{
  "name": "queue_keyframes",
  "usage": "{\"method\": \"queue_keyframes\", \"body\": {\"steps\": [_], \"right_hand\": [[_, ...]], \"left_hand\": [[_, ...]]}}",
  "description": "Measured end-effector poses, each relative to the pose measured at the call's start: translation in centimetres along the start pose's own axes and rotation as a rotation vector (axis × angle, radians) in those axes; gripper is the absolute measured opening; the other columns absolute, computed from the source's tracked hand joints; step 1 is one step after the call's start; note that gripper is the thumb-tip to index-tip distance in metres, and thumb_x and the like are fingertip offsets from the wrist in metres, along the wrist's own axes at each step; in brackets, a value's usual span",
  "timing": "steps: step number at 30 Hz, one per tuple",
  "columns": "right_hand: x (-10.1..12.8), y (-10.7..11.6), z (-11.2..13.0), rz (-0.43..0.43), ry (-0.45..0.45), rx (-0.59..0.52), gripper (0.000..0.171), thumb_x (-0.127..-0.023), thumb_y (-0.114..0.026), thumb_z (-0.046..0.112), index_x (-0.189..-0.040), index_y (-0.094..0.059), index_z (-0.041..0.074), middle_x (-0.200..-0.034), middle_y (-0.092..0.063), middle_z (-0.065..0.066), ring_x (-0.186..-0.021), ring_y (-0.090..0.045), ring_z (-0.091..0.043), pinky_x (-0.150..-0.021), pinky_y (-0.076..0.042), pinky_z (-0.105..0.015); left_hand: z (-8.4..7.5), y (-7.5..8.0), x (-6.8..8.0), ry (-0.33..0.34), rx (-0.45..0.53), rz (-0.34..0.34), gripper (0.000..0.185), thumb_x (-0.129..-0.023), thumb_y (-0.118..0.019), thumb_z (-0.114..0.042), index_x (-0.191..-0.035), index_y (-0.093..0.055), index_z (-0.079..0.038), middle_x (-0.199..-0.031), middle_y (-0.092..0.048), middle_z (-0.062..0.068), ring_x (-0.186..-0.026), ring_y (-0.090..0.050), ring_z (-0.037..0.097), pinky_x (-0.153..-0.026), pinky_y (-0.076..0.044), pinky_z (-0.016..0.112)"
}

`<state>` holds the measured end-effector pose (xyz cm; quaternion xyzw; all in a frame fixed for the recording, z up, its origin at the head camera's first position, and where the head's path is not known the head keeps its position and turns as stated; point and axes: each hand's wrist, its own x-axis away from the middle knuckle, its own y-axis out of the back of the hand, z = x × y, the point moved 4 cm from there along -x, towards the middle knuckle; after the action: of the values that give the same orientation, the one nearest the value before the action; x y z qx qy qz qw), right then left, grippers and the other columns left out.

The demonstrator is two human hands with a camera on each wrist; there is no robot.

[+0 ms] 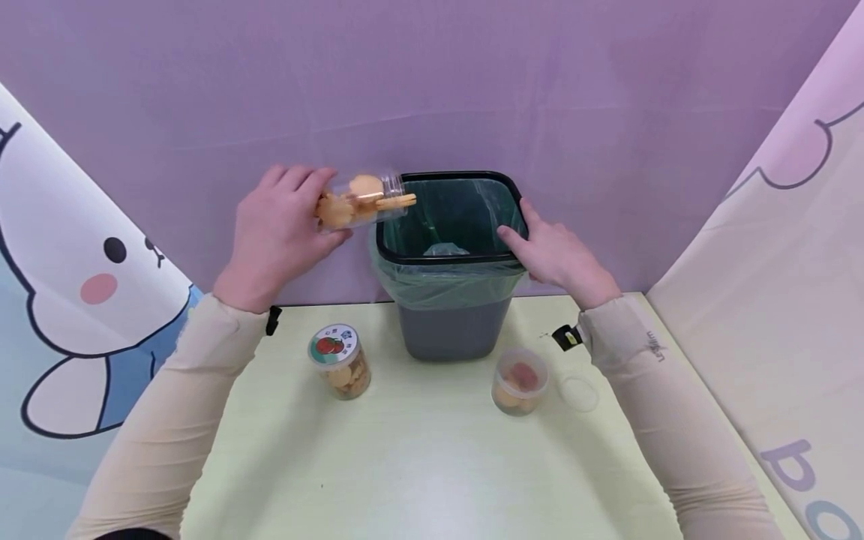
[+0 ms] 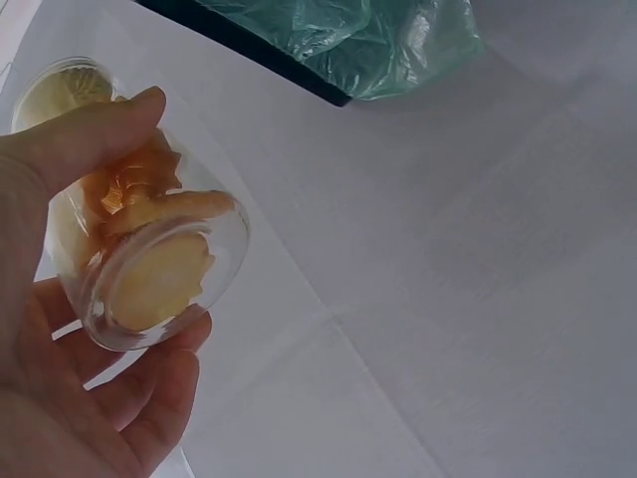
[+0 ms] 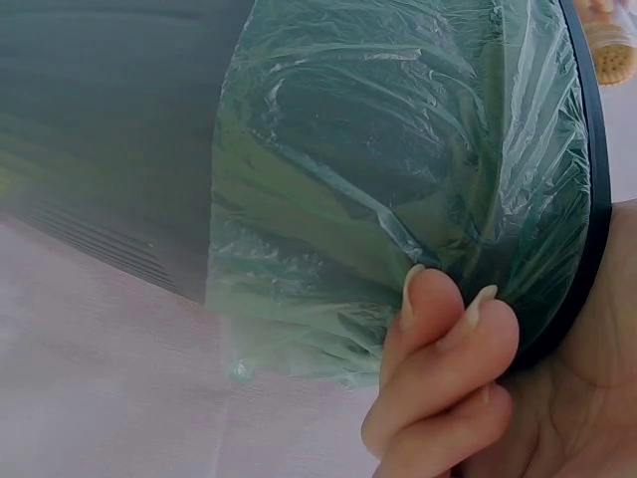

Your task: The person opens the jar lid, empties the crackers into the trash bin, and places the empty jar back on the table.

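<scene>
My left hand grips a clear plastic jar of crackers, tipped on its side with its mouth at the left rim of a trash can. One cracker pokes out of the mouth. In the left wrist view the jar's rounded base faces the camera, and thumb and fingers wrap its sides. My right hand holds the can's right rim, thumb over the inside. Curled fingers press the green bag outside in the right wrist view. The green liner folds over the black rim.
On the table, a lidded jar of crackers with a tomato label stands left of the can. At right are a small open tub with crackers and something red, and a clear round lid. A purple cloth wall rises behind.
</scene>
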<state>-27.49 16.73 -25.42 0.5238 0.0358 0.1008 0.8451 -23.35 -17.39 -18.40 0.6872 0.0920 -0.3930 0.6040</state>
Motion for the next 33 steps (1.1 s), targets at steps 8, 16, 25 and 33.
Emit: {"method": "queue_keyframes", "body": {"steps": [8, 16, 25, 33], "right_hand": [[-0.1, 0.0, -0.1, 0.005, -0.005, -0.005, 0.088, -0.097, -0.026, 0.072, -0.159, 0.008, 0.022, -0.066, -0.065, -0.011, -0.057, -0.062, -0.025, -0.080, -0.046, -0.045], [-0.1, -0.1, -0.1, 0.002, -0.003, -0.005, 0.089, -0.096, -0.025, 0.074, -0.159, 0.008, 0.021, -0.066, -0.064, -0.011, -0.058, -0.062, -0.027, -0.081, -0.046, -0.046], [0.0, -0.1, -0.1, 0.000, -0.010, 0.001, 0.089, -0.096, -0.026, 0.074, -0.159, 0.008, 0.022, -0.067, -0.064, -0.011, -0.059, -0.062, -0.026, -0.084, -0.046, -0.048], [-0.1, -0.1, 0.0, -0.001, -0.013, 0.000, 0.089, -0.095, -0.025, 0.074, -0.160, 0.007, 0.022, -0.068, -0.065, -0.011, -0.058, -0.061, -0.026, -0.081, -0.046, -0.047]], "left_hand": [[-0.6, -0.3, -0.6, -0.088, -0.059, -0.040, 0.065, -0.074, -0.088, -0.023, -0.130, -0.061, -0.002, -0.123, -0.063, 0.016, -0.109, -0.052, 0.035, -0.079, -0.054, 0.053], [-1.2, -0.5, -1.1, -0.145, -0.082, -0.079, 0.063, -0.073, -0.087, -0.013, -0.129, -0.061, -0.004, -0.125, -0.061, 0.016, -0.113, -0.050, 0.035, -0.083, -0.053, 0.053], [-1.8, -0.7, -1.3, -0.213, -0.154, -0.126, 0.054, -0.081, -0.079, -0.003, -0.131, -0.059, -0.006, -0.129, -0.057, 0.017, -0.121, -0.047, 0.036, -0.085, -0.052, 0.054], [-2.2, -1.0, -1.2, -0.263, -0.187, -0.116, 0.060, -0.081, -0.076, 0.002, -0.136, -0.056, -0.010, -0.136, -0.054, 0.016, -0.130, -0.042, 0.035, -0.081, -0.053, 0.052]]}}
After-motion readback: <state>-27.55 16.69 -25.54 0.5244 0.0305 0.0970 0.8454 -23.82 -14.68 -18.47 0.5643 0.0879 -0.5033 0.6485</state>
